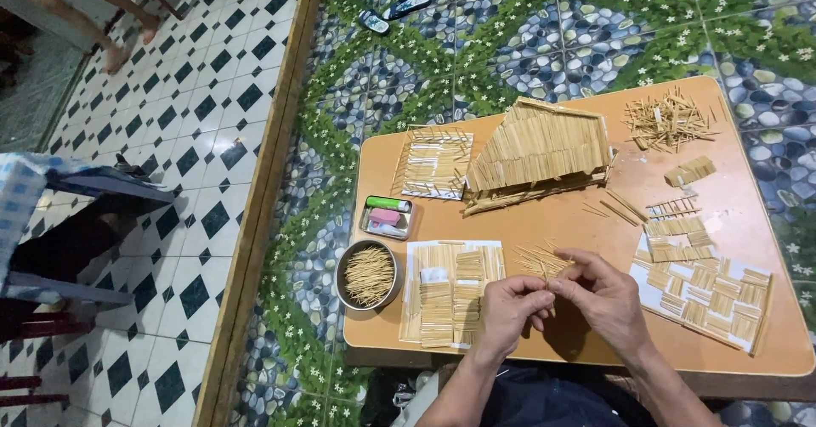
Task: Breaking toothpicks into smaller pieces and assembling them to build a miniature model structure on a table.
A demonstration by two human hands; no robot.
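— What is being handled?

— A thin toothpick (pixel 546 293), pinched between both hands over the near edge of the worktop (pixel 561 214). The left hand (pixel 508 306) has its fingers (pixel 534 301) closed together on it, and the right hand (pixel 602 295) has its fingers closed on it from the other side. The fingertips of the two hands meet.

— And around it?

— Just beyond the hands lies a loose bunch of toothpicks (pixel 542 261). Left of the hands is a white card panel (pixel 450 291) partly covered in rows of sticks, and left of that a round metal bowl (pixel 369 275) full of toothpicks. Behind the bowl sits a small tin (pixel 386 217) with green and pink items. To the right lies another stick-tiled panel (pixel 710 295). Farther back stands a model stick roof (pixel 540 151), with a scattered pile of sticks (pixel 667 121) near the far right corner.
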